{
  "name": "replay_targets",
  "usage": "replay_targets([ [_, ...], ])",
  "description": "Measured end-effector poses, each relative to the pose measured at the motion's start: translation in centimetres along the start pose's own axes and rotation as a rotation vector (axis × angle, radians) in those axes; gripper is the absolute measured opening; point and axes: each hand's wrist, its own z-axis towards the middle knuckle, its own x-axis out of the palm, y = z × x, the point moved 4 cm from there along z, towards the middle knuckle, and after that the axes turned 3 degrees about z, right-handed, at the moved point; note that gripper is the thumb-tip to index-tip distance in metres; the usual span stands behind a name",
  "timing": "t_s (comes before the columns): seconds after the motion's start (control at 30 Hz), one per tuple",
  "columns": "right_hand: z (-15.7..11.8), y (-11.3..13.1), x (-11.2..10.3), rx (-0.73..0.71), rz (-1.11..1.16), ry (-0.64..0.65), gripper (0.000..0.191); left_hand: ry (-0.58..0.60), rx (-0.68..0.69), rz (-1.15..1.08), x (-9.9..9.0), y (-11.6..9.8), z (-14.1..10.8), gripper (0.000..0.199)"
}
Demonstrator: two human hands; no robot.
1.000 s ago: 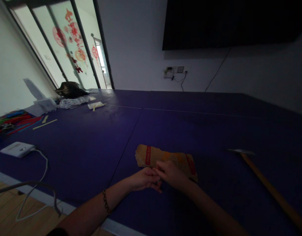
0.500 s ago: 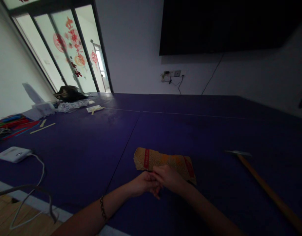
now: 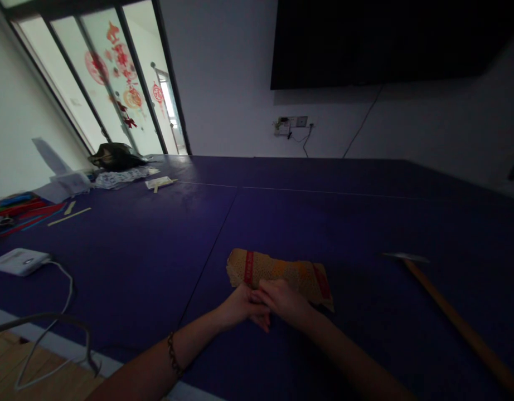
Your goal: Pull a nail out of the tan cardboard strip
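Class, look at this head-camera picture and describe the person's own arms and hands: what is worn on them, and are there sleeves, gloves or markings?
Both forearms are bare, with no sleeves in view and no gloves. The left hand has a thin beaded or chain-like bracelet around its wrist. The right hand and its wrist show nothing worn. In this dim light, rings or markings are too small to make out.

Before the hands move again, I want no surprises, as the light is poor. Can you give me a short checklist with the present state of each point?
1. Left hand and right hand together at the near edge of the paper bundle: ok.
2. Bundle lies flat on the table: ok.
3. What the fingers pinch: cannot tell.
4. Hammer apart from both hands: ok.
5. White cable apart from the left arm: ok.
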Motion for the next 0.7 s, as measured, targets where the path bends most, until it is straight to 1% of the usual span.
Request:
replay_targets([
  [0.1, -0.1, 0.3, -0.1, 0.003, 0.033, -0.033, 0.022, -0.005, -0.002, 0.035, 0.0, -0.1, -0.2, 0.041],
  [0.2, -0.1, 0.4, -0.4, 0.005, 0.078, -0.073, 0.019, -0.045, 0.002, 0.095, 0.0, -0.3, -0.2, 0.044],
  [0.3, 0.0, 0.1, -0.9, 0.016, 0.135, -0.125, 0.011, -0.126, -0.003, 0.22, -0.3, -1.2, -0.2, 0.043],
  [0.33, 0.0, -0.1, -1.1, 0.024, 0.153, -0.145, 0.007, -0.164, -0.006, 0.282, -0.7, -1.8, -0.3, 0.042],
  [0.37, 0.0, -0.3, -1.3, 0.034, 0.169, -0.165, 0.008, -0.21, -0.008, 0.353, -1.2, -2.5, -0.4, 0.04],
  [0.43, 0.1, -0.7, -1.7, 0.058, 0.195, -0.204, 0.015, -0.332, -0.011, 0.52, -2.9, -4.2, -1.0, 0.036],
  [0.53, 0.2, -1.2, -2.1, 0.082, 0.22, -0.234, 0.018, -0.572, -0.046, 0.793, -7.0, -7.1, -3.0, 0.031],
  [0.63, 0.3, -1.2, -2.0, 0.082, 0.227, -0.21, 0.02, -0.798, -0.17, 1.046, -11.1, -8.8, -6.2, 0.03],
  [0.7, 0.3, -1.0, -1.6, 0.07, 0.225, -0.175, 0.02, -0.914, -0.279, 1.174, -13.0, -9.1, -8.6, 0.029],
])
